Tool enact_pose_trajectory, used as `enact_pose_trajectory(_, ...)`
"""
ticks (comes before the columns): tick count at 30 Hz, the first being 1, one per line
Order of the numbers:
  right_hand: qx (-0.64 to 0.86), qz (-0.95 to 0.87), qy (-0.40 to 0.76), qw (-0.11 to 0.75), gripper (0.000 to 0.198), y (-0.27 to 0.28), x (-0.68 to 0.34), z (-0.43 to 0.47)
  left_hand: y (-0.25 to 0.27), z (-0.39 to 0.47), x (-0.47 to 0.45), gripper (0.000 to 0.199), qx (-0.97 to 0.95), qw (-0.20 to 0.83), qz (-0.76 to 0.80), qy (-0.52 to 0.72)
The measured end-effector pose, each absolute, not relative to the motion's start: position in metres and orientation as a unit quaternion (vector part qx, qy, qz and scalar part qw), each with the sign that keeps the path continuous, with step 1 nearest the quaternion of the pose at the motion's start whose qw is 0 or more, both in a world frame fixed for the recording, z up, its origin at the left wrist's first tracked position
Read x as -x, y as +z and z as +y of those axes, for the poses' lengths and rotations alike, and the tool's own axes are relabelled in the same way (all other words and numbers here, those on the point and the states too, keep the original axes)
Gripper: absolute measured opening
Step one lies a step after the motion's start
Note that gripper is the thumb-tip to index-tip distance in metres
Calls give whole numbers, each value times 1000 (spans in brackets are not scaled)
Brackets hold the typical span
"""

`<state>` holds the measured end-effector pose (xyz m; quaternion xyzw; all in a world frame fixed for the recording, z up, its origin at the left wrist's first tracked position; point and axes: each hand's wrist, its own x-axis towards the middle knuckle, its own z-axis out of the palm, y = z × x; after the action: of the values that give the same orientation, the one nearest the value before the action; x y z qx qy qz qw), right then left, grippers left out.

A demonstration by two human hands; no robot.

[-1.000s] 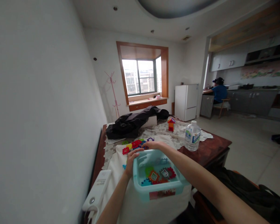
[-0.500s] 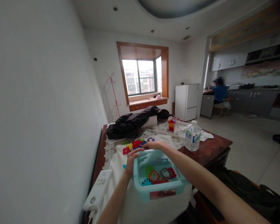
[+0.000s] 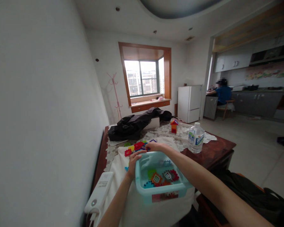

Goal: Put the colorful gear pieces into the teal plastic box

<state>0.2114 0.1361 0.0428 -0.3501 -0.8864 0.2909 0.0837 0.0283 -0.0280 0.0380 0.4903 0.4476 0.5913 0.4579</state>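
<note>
A light-blue plastic bin (image 3: 145,190) stands in front of me, with several colourful gear-edged toy pieces (image 3: 156,178) in its bottom. My left hand (image 3: 133,161) is at the bin's far left corner, its fingers curved over the rim. Beyond the far rim, my right hand (image 3: 154,146) has its fingers curled down among loose pieces; what they pinch, if anything, is hidden. Beside them lie a red piece (image 3: 139,145) and another red piece (image 3: 128,152), with blue, yellow, green and purple ones close by.
A small house built of such pieces (image 3: 174,126) stands farther back. Right of it is a clear plastic bottle (image 3: 196,138). A black cloth bundle (image 3: 132,124) lies at the back, a white power strip (image 3: 100,190) at the left. A person in blue (image 3: 223,94) sits in the kitchen.
The fingers of my right hand have curled in more behind the bin's far rim. My left hand and the bin keep their places.
</note>
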Motion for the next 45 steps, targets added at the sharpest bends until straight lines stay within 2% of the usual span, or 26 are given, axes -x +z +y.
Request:
enact_pose_trajectory(6,333,-893,301,27,19,56,-212,128,43,-31,-30,38,-491,478,437,583)
enact_pose_trajectory(11,348,-895,279,24,18,54,-210,131,47,-33,-32,40,-492,491,427,578)
enact_pose_trajectory(17,391,-880,245,116,19,54,-209,130,46,-33,-32,42,-483,485,435,585)
enact_pose_trajectory(22,436,-864,210,142,17,65,-210,123,48,-35,-33,46,-487,496,429,577)
enact_pose_trajectory(36,486,-837,163,194,17,68,-212,119,53,-35,-33,42,-498,483,428,579)
enact_pose_trajectory(40,474,-817,206,255,17,68,-210,119,51,-34,-33,41,-503,495,415,574)
enact_pose_trajectory(45,410,-757,345,373,29,79,-207,116,43,-29,-29,42,-492,477,433,586)
